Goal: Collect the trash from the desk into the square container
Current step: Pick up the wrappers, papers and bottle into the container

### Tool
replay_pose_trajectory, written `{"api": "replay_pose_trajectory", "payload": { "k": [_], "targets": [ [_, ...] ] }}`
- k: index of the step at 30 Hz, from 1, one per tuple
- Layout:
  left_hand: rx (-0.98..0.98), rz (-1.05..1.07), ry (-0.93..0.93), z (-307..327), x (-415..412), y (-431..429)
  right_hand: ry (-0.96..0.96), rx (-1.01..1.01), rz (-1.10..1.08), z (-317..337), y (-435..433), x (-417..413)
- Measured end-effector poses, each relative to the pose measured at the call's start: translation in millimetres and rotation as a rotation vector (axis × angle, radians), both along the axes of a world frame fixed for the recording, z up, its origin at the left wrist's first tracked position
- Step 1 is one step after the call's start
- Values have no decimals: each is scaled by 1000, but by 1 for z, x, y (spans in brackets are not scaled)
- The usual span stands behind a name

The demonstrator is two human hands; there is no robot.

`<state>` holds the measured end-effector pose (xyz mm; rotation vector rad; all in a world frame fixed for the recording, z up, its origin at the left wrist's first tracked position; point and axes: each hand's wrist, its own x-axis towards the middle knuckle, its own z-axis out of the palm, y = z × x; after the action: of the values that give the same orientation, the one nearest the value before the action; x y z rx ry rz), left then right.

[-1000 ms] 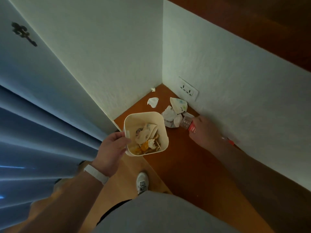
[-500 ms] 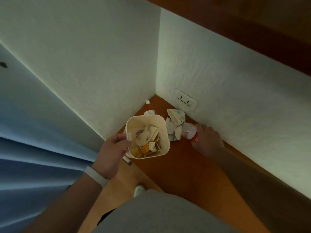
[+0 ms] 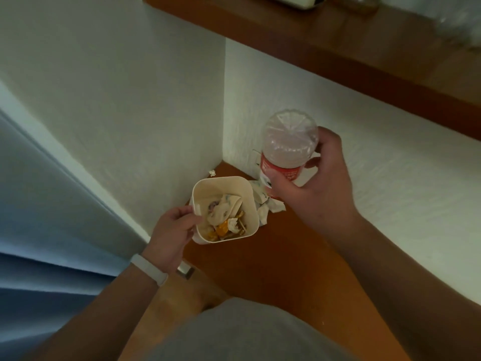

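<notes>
- My right hand [image 3: 320, 188] has its fingers and thumb curled round a clear plastic bottle [image 3: 289, 142] with a red label. The bottle is lifted off the table [image 3: 273, 256], base towards me.
- My left hand [image 3: 171, 230] pinches the left rim of the square container [image 3: 221, 186].
- Inside the container I see crumpled paper [image 3: 223, 209] and an orange scrap [image 3: 222, 226].
- Paper wrappers [image 3: 270, 204] lie on the table just beside the container, and a small white scrap [image 3: 212, 173] sits in the wall corner.
</notes>
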<state>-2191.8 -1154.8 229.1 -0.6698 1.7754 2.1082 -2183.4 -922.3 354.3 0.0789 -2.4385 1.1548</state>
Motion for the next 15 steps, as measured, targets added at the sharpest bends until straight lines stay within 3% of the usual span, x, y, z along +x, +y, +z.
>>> {"api": "replay_pose_trajectory", "payload": {
  "k": [4, 10, 15],
  "targets": [
    [19, 11, 9, 4, 3, 3, 8, -151, 98, 12, -19, 1],
    [39, 18, 14, 6, 14, 3, -222, -271, 281, -15, -48, -8],
    [47, 18, 22, 9, 18, -1, -344, -137, 312, -54, -64, -20]
  ]
}}
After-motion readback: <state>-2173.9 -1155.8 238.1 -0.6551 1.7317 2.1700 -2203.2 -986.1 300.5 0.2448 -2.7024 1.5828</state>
